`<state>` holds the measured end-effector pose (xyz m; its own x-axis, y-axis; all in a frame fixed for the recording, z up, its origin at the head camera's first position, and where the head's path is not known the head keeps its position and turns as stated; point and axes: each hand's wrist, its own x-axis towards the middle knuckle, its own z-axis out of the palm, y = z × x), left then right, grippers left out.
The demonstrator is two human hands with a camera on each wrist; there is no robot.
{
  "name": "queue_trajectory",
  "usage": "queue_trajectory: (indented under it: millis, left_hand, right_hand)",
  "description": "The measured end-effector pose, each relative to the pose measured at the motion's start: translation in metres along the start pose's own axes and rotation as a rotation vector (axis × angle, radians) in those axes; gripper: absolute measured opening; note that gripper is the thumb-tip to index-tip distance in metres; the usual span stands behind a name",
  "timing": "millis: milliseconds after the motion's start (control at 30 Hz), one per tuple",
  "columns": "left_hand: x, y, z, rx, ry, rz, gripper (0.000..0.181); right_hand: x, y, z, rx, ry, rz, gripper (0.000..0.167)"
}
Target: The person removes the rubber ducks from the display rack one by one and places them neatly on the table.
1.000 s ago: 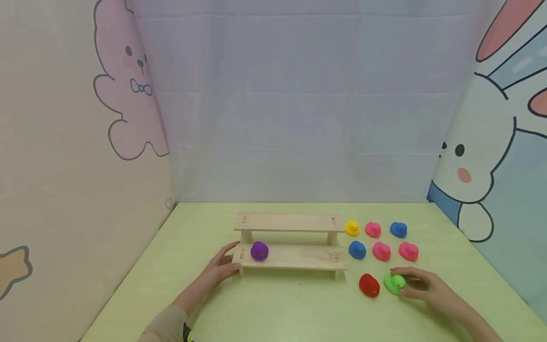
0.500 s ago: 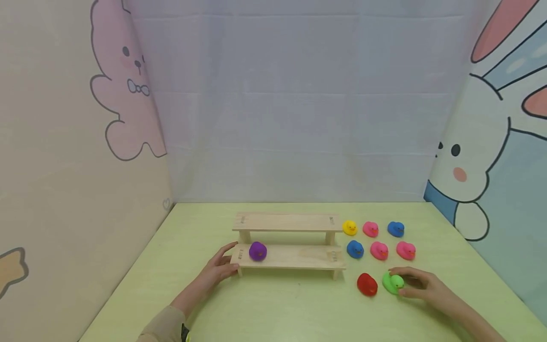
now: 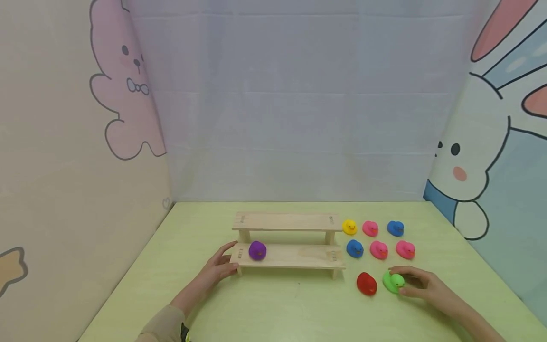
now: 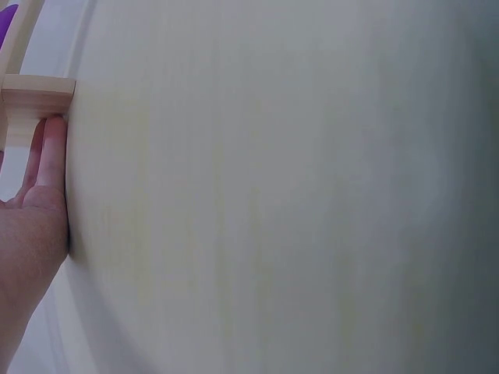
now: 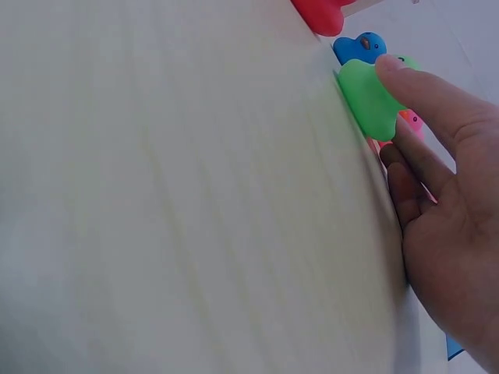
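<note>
My left hand holds the left end of a two-step wooden shelf, with fingertips at the back and front corners of the lower step. In the left wrist view, fingers touch the wooden end piece. A purple rubber duck sits at the left of the lower step. On the right, my right hand grips a green rubber duck between thumb and fingers; it rests on the table. Just left of it lies a red duck, facing away.
Behind the green duck stand two rows of rubber ducks: yellow, pink and blue at the back, then another blue one and two pink ones. The shelf's upper step is bare. Printed walls surround the table.
The whole view has shifted slightly with the head. Both hands, the shelf and the ducks keep their places relative to each other.
</note>
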<state>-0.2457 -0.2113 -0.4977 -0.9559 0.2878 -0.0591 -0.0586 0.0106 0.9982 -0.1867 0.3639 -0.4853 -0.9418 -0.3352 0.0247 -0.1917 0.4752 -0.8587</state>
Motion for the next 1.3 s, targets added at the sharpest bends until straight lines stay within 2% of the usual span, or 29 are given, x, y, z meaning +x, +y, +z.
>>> queue_trajectory:
  millis: [667,1000,1300]
  left_hand:
    - [0.0003,0.0006,0.0006,-0.005,0.001,0.001,0.069]
    - [-0.0005,0.0015,0.0012,-0.01,0.004,-0.006,0.07]
    - [-0.0014,0.0016,0.0009,-0.012,-0.012,0.009,0.07]
  right_hand:
    - [-0.0002,-0.0016,0.0002,-0.003,-0.002,-0.022,0.042]
    - [0.0004,-0.0034,-0.0005,-0.004,-0.007,-0.008,0.043]
    - [-0.0008,-0.0042,0.0002,0.006,-0.016,-0.042,0.051]
